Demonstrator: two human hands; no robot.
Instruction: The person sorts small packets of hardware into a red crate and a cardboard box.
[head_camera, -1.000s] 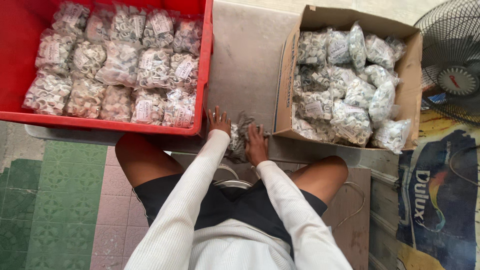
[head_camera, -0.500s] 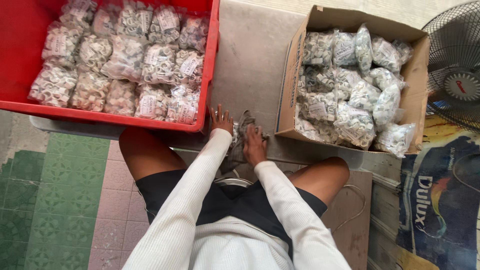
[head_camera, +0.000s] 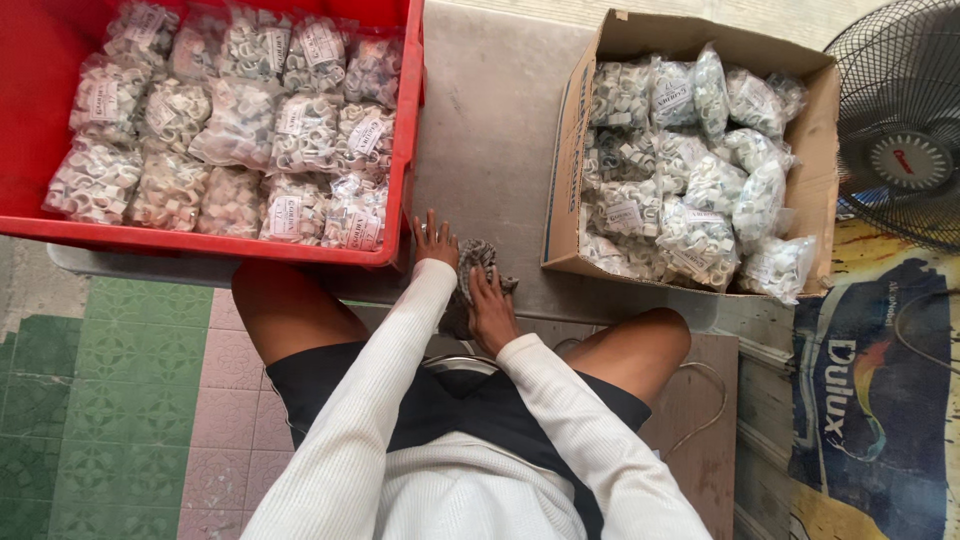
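Only one view is given, taken from the head and directed steeply down. The lap is seen near at six o'clock, the metal table at twelve.

Between the crate on the left and box on the right, both hands rest on a bag.

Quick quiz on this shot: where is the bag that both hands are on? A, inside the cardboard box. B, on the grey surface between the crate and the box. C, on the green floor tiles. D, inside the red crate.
B: the left hand and right hand press on a small bag lying on the grey surface, between the red crate and the cardboard box.
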